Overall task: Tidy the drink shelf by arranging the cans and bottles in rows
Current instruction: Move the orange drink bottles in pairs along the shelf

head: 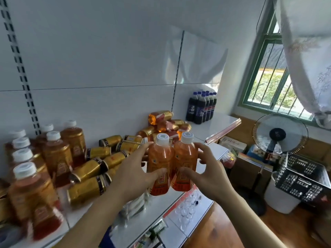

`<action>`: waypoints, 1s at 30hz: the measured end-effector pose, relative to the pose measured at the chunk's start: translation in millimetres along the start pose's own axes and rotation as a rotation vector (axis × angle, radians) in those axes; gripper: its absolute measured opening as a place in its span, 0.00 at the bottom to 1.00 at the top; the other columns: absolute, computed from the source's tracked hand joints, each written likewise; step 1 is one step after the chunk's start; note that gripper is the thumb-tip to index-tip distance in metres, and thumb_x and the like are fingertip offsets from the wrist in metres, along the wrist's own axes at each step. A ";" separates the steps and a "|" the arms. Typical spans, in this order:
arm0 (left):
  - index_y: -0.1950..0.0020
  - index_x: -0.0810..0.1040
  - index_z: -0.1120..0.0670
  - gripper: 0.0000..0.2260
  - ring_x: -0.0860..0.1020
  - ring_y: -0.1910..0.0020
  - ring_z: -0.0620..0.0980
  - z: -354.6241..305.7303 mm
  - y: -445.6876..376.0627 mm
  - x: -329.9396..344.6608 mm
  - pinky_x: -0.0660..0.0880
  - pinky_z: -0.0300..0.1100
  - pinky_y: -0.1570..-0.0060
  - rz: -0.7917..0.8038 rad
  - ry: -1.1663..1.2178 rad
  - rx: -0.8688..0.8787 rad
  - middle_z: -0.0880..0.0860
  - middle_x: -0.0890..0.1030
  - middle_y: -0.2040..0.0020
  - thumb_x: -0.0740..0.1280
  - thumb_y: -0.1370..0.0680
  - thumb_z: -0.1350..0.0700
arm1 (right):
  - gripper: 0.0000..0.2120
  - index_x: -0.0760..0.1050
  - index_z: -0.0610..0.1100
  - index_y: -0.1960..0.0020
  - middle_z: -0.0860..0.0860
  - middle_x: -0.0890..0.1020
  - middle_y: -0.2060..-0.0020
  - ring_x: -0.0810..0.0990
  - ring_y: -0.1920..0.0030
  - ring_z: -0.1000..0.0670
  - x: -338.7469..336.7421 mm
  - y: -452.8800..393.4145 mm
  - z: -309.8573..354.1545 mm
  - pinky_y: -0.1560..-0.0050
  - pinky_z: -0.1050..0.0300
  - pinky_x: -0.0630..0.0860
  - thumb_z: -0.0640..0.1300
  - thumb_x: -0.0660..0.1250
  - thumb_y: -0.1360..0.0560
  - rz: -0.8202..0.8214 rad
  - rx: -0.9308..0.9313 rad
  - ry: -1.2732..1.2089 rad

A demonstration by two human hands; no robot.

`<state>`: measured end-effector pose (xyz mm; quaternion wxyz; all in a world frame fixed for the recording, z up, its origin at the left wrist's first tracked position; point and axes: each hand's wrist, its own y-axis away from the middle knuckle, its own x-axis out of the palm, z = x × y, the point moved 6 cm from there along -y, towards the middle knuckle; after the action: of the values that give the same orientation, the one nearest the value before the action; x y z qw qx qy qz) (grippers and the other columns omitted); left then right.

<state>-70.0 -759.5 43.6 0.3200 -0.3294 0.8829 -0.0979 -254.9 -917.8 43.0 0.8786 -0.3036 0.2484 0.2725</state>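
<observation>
Our left hand (133, 173) grips one orange bottle (160, 163) | right hand (207, 173) grips its neighbour (184, 162) | both bottles upright, touching, above shelf (211, 126)

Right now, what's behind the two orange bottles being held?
Behind the two white-capped orange plastic bottles, held by left hand and right hand, lies a pile of toppled gold cans and orange bottles on their sides. The bottles cover the pile's middle.
</observation>
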 end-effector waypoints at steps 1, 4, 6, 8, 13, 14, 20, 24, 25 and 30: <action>0.23 0.66 0.34 0.37 0.72 0.43 0.26 5.2 -13.2 3.7 0.72 0.35 0.42 0.004 -0.009 -0.004 0.26 0.72 0.41 0.80 0.28 0.41 | 0.36 0.62 0.68 0.27 0.66 0.78 0.40 0.73 0.42 0.69 1.8 -13.5 -6.9 0.44 0.59 0.70 0.60 0.79 0.27 0.008 -0.003 0.002; 0.24 0.68 0.36 0.37 0.74 0.41 0.30 17.8 -43.6 11.0 0.74 0.38 0.38 -0.003 -0.023 -0.048 0.28 0.76 0.40 0.82 0.29 0.41 | 0.36 0.60 0.69 0.28 0.70 0.75 0.41 0.72 0.43 0.70 13.1 -50.1 -27.7 0.44 0.61 0.69 0.60 0.79 0.27 0.057 -0.007 -0.006; 0.25 0.69 0.36 0.37 0.76 0.35 0.37 29.6 -63.6 14.2 0.75 0.46 0.31 -0.016 -0.046 -0.081 0.33 0.78 0.36 0.82 0.31 0.40 | 0.36 0.59 0.71 0.29 0.70 0.76 0.40 0.72 0.42 0.70 22.7 -74.5 -41.0 0.45 0.62 0.70 0.61 0.78 0.27 0.090 -0.023 -0.018; 0.27 0.71 0.35 0.36 0.77 0.33 0.40 43.1 -82.1 18.0 0.75 0.51 0.31 -0.035 -0.086 -0.091 0.35 0.79 0.34 0.81 0.32 0.37 | 0.35 0.61 0.71 0.29 0.66 0.79 0.39 0.77 0.39 0.64 33.7 -100.7 -56.3 0.42 0.58 0.75 0.63 0.78 0.28 0.126 -0.037 -0.040; 0.25 0.71 0.39 0.38 0.78 0.36 0.40 73.4 -117.6 30.1 0.76 0.47 0.34 -0.117 -0.168 -0.214 0.38 0.81 0.35 0.82 0.32 0.38 | 0.41 0.62 0.65 0.25 0.62 0.81 0.37 0.79 0.36 0.56 66.3 -168.2 -90.2 0.37 0.48 0.79 0.67 0.77 0.32 0.234 -0.112 -0.054; 0.26 0.72 0.39 0.37 0.79 0.36 0.40 77.2 -124.7 32.7 0.76 0.47 0.34 -0.137 -0.177 -0.239 0.38 0.81 0.36 0.83 0.32 0.40 | 0.42 0.62 0.64 0.24 0.61 0.80 0.36 0.79 0.36 0.55 72.4 -181.6 -96.4 0.37 0.47 0.80 0.69 0.76 0.33 0.260 -0.127 -0.059; 0.25 0.71 0.42 0.37 0.78 0.39 0.39 94.5 -152.6 49.2 0.69 0.28 0.48 -0.231 -0.260 -0.371 0.38 0.80 0.37 0.83 0.30 0.44 | 0.39 0.65 0.66 0.25 0.59 0.78 0.34 0.77 0.34 0.53 104.3 -241.7 -124.8 0.34 0.45 0.79 0.71 0.73 0.32 0.398 -0.247 -0.047; 0.24 0.71 0.43 0.37 0.77 0.40 0.38 103.1 -158.4 51.8 0.68 0.24 0.49 -0.264 -0.305 -0.434 0.38 0.80 0.37 0.83 0.30 0.44 | 0.36 0.66 0.65 0.26 0.59 0.79 0.34 0.77 0.33 0.53 124.3 -263.1 -135.4 0.34 0.47 0.78 0.69 0.74 0.30 0.475 -0.282 -0.076; 0.24 0.70 0.43 0.37 0.77 0.40 0.38 104.3 -159.5 51.5 0.68 0.24 0.48 -0.274 -0.308 -0.443 0.38 0.80 0.37 0.82 0.29 0.44 | 0.37 0.66 0.66 0.26 0.59 0.79 0.34 0.77 0.34 0.53 128.4 -266.8 -136.0 0.34 0.46 0.79 0.71 0.73 0.31 0.488 -0.284 -0.093; 0.23 0.69 0.41 0.34 0.77 0.35 0.42 106.8 -164.6 53.0 0.73 0.39 0.38 -0.267 -0.344 -0.458 0.40 0.79 0.34 0.80 0.26 0.43 | 0.38 0.64 0.66 0.24 0.61 0.78 0.33 0.77 0.33 0.54 142.8 -276.0 -140.7 0.34 0.45 0.80 0.71 0.72 0.30 0.499 -0.288 -0.150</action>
<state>52.0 -915.3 -2.6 0.3665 -0.5177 0.7637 0.1197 -15.3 -1149.2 -30.6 0.7482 -0.3336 0.2087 0.5343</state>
